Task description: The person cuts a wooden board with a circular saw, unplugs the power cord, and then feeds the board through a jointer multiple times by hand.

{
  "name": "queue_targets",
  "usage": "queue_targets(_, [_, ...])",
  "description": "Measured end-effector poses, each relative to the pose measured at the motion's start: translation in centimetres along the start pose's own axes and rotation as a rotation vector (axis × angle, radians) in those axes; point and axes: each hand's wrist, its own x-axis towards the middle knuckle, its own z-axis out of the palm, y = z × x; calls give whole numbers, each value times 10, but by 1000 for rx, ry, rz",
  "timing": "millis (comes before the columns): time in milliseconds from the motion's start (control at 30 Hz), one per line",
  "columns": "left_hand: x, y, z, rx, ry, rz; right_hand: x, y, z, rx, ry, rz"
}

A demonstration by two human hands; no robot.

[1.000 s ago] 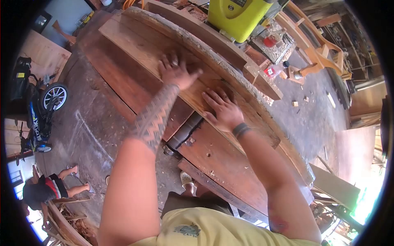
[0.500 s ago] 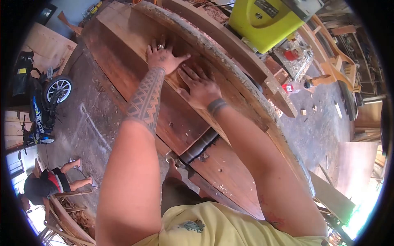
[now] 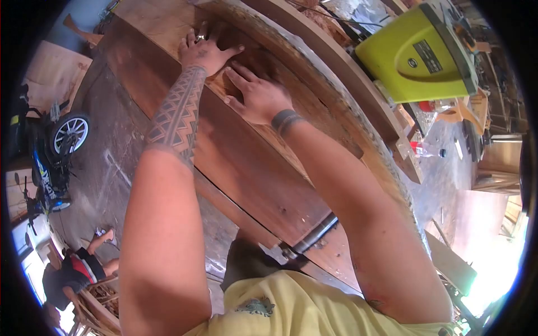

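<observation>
Both of my hands rest on a large reddish-brown wooden piece with a long raised ledge and a rough curved outer edge. My left hand, with a ring and a tattooed forearm, lies spread on the ledge with nothing held. Just to its right, my right hand presses against the same wood, fingers and thumb apart, a dark band tattooed round the wrist. Shadow partly hides the fingertips. A dark metal bar crosses the wood below my hands.
A yellow-green cooler stands at the upper right, beyond a curved plank. A plastic bottle is at the right. At the left are a motorbike and, lower down, a person beside wooden parts.
My view has shifted along the wood. Both hands remain spread on it and appear farther left and higher; the cooler and metal bar appear farther right and lower.
</observation>
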Motion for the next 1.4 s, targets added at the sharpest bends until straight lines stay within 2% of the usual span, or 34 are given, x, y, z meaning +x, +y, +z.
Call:
queue_targets(67, [25, -30, 1, 4, -18, -17, 41, -8, 9, 107, 6, -11])
queue_targets(233, [62, -82, 27, -87, 70, -1, 102, -26, 17, 10, 122, -92])
queue_targets(367, [31, -99, 28, -206, 48, 48, 87, -43, 33, -72, 230, -100])
queue_targets(500, [-34, -125, 28, -251, 86, 153, 40, -96, 64, -120, 168, -58])
queue_targets(633, [-152, -162, 22, -402, 123, 210, -39, -161, 87, 354, 33, -60])
queue_targets(700, [-245, -158, -1, -441, 89, 29, -80, -191, 77, 835, 98, -67])
queue_targets(767, [-346, -151, -1, -693, 187, -103, -125, -219, 22, 996, 20, -225])
queue_targets(833, [-453, -127, -1, -916, 64, -465, -175, -248, -61, 1164, -84, -384])
queue_targets(867, [-496, -120, 1, -1273, -198, -672, -198, -264, -105, 1255, -139, -456])
queue_targets(900, [-529, -115, 4, -1616, -474, -866, -217, -278, -136, 1354, -230, -690])
queue_targets(933, [-555, -105, 3, -1776, -549, -975, -234, -290, -162, 1420, -319, -945])
queue_targets(967, [-570, -93, 4, -1945, -618, -1073, -255, -302, -181, 1430, -520, -1153])
queue_targets(1000, [-578, -83, 8, -1971, -583, -1059, -280, -315, -195, 1407, -746, -1357])
queue_targets(1033, [-582, -73, 15, -2002, -544, -1045, -312, -330, -199, 1493, -832, -1441])
queue_targets(1067, [-580, -64, 19, -2034, -511, -1040, -322, -342, -223, 1370, -1110, -1503])
queue_targets(1167, [-585, -66, 29, -2112, -521, -1003, -392, -350, -244, 1306, -1093, -1444])
queue_targets(1200, [-583, -65, 19, -2105, -474, -1015, -413, -349, -249, 1327, -993, -1425])
queue_targets(1300, [-578, -71, -5, -1982, -364, -913, -460, -346, -268, 1260, -890, -1397])
queue_targets(1400, [-580, -70, -59, -1588, -238, -855, -489, -340, -273, 1196, -990, -1402])
